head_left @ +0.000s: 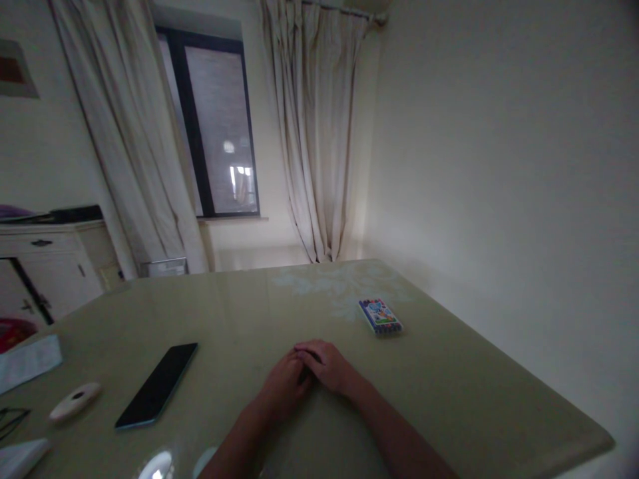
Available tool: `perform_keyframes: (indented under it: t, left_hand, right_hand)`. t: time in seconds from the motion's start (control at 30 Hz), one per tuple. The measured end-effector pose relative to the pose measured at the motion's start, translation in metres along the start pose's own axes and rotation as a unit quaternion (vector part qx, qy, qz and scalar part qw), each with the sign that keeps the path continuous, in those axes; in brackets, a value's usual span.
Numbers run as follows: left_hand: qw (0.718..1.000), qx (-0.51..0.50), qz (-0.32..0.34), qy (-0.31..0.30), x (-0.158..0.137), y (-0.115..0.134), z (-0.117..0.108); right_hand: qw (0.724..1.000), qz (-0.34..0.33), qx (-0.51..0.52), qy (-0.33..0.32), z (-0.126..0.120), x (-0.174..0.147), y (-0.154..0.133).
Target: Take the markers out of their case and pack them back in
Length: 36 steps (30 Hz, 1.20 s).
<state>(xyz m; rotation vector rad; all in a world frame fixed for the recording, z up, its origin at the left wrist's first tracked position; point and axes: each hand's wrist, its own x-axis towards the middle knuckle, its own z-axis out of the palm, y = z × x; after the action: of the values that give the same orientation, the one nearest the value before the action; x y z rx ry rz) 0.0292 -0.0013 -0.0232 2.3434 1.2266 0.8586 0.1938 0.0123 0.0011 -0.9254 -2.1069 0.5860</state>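
Note:
My left hand (288, 378) and my right hand (328, 366) are folded together on the table (239, 313), near the middle of the head view. The right hand's fingers lap over the left hand, hiding much of its fingers. Both look closed, with a small dark gap between them and no object visible there. Beyond the right hand lies a small, colourful box with a cartoon picture (381, 316), flat and apart from the hand. Off to the left, a black-screened smartphone (158, 386) lies flat, touched by neither hand.
A pale oval object with a dark spot (76, 402) sits left of the phone. Further left are a folded light cloth or paper (30, 362) and a white object (22, 458) at the edge. A wall (509, 219) borders the table's right side; curtains (319, 133) hang behind.

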Motion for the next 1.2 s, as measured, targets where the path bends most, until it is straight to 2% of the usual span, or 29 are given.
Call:
perform_keyframes:
  t: [0.13,0.2,0.27,0.37,0.43,0.53,0.67,0.77,0.87,1.03,1.2]
  left_hand:
    - [1.0,0.004,0.009,-0.005,0.0,0.002,-0.002]
    - [1.0,0.007,0.016,-0.01,0.0,0.001,-0.004]
    - [1.0,0.012,0.017,-0.014,-0.001,0.0,-0.004]
    - [1.0,0.02,0.012,-0.02,-0.002,-0.004,-0.004]
    - [0.999,0.025,0.01,-0.024,-0.002,-0.006,-0.003]
    - [0.999,0.033,0.01,-0.027,-0.002,-0.007,-0.002]
    - [0.999,0.043,0.011,-0.026,-0.003,-0.007,-0.001]
    - [0.999,0.045,0.006,-0.022,-0.003,-0.006,0.0]
    - [0.999,0.042,-0.009,-0.013,-0.003,-0.004,0.002]
    - [0.998,0.036,-0.05,0.021,0.001,-0.009,0.005]
    - [0.993,0.033,-0.098,0.053,-0.001,-0.021,0.001]
  right_hand:
    - [0.999,-0.005,-0.043,0.008,0.003,0.002,0.01]
    - [0.989,0.032,-0.128,0.061,-0.003,0.004,0.024]
    - [0.954,0.105,-0.233,0.155,-0.017,0.003,0.042]
    - [0.884,0.19,-0.34,0.257,-0.048,-0.004,0.067]
    - [0.849,0.271,-0.37,0.263,-0.068,-0.011,0.078]
    - [0.814,0.373,-0.387,0.222,-0.084,-0.018,0.082]
    - [0.793,0.403,-0.413,0.194,-0.087,-0.017,0.073]
    - [0.806,0.381,-0.421,0.168,-0.082,-0.013,0.06]
    - [0.832,0.343,-0.413,0.138,-0.067,-0.009,0.044]
    - [0.903,0.229,-0.35,0.095,-0.024,-0.006,0.006]
    - [0.978,0.1,-0.176,0.045,0.009,-0.004,-0.021]
